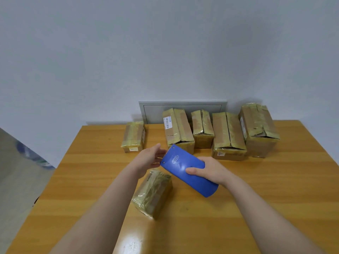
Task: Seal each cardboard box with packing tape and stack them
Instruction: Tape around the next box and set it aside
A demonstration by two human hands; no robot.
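Above the tabletop's (256, 198) ctr, a blue tape dispenser (187, 169) is held aloft and tilted, w/ its toothed end pointed toward the far-left corner. It is gripped round its rear half by the R hand (211, 171), thumb laid across the top face, fingers wrapped underneath. The L hand (150, 158) is set at the toothed end, thumb above and fingers below, w/ a narrow gap btwn them; whether tape is pinched there cannot be told.

Just below the dispenser, toward the near edge, a small taped box (153, 193) is laid flat on the tabletop, wrapped all over in yellowish tape and apart from both hands.

Along the far edge five more boxes are ranged, all taped and all stood directly on the tabletop. A low box (133, 137) is set toward the far-left corner, apart from the rest. A barcode-labelled box (178, 131), a short box (201, 129), a long box (228, 136) and a tall box (258, 129) are packed side by side, ending toward the far-right corner. Behind them a grey panel (181, 107) is set in the wall.
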